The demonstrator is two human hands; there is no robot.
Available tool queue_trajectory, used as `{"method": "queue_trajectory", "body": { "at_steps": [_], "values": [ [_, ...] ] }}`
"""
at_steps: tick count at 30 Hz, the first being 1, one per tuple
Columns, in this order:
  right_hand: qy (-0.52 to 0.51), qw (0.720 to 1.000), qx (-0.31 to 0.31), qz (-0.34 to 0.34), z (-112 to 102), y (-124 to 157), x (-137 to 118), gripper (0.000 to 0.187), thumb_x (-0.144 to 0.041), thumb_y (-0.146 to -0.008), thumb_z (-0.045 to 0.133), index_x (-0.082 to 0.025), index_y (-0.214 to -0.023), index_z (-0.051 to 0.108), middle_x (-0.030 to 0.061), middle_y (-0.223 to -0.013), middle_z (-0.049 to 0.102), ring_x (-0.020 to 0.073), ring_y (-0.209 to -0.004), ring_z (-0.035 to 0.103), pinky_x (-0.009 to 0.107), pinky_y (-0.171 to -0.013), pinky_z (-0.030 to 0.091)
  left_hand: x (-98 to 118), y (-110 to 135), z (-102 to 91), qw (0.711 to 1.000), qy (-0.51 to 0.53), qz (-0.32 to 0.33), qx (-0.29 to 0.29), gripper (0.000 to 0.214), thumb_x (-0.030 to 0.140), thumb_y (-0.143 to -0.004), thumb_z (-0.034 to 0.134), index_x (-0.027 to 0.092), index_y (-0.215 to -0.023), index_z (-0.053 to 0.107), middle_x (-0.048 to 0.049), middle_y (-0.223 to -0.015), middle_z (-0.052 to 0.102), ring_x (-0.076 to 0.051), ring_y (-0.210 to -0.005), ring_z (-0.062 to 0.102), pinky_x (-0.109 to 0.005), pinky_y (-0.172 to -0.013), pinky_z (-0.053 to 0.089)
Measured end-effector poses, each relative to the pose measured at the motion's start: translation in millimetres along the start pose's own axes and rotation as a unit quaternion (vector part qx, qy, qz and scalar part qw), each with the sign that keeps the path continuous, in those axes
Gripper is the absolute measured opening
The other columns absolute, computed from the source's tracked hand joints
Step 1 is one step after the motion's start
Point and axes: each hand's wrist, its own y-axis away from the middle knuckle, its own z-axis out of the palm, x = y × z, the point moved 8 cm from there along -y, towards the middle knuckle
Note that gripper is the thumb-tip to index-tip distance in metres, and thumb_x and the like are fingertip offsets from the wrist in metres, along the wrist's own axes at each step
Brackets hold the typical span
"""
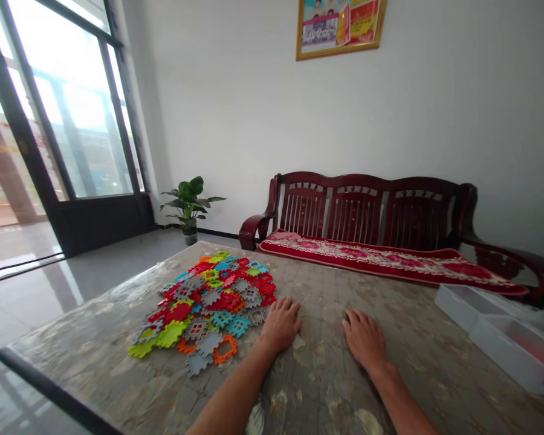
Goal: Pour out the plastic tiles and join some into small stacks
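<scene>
My left hand (281, 324) lies palm down on the table (320, 386), fingers stretched forward and nothing held. Just to its left spreads a heap of flat plastic building tiles (211, 297) with notched edges, in red, grey, lime green, blue and orange. The closest piece to that hand is a grey window-shaped tile (257, 316); whether the fingers touch it I cannot tell. Farther right, my right hand (365, 338) also rests flat on the tabletop, its fingers extended and holding nothing. Some tiles are partly covered by others.
Translucent plastic bins (503, 338) stand at the table's right side, something reddish inside one. Behind the table is a dark red wooden bench (353, 208) with a red patterned cushion (381, 258). A potted plant (189, 202) stands by the wall, near a glass door (81, 115).
</scene>
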Motion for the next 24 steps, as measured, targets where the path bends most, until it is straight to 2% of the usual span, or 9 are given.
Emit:
{"method": "queue_trajectory", "body": {
  "at_steps": [11,24],
  "values": [
    [0.023,0.999,0.019,-0.013,4,0,1,0.037,-0.032,-0.092,0.042,-0.022,-0.120,0.064,0.0133,-0.129,0.061,0.0302,-0.117,0.055,0.044,-0.098,0.040,-4,2,7.0,1.000,0.017,-0.008,-0.018,0.047,0.041,-0.094,0.042,0.026,-0.137,0.052,-0.0081,-0.148,0.046,-0.028,-0.139,0.036,-0.046,-0.115,0.029],
    [0.002,1.000,0.003,-0.005,3,-1,3,0.036,-0.032,-0.091,0.045,-0.023,-0.120,0.064,0.0118,-0.128,0.062,0.0303,-0.116,0.055,0.043,-0.099,0.040,-4,2,13.7,1.000,0.007,0.001,-0.029,0.047,0.038,-0.095,0.039,0.026,-0.139,0.050,-0.0088,-0.149,0.044,-0.029,-0.141,0.034,-0.048,-0.116,0.027]
  ]
}}
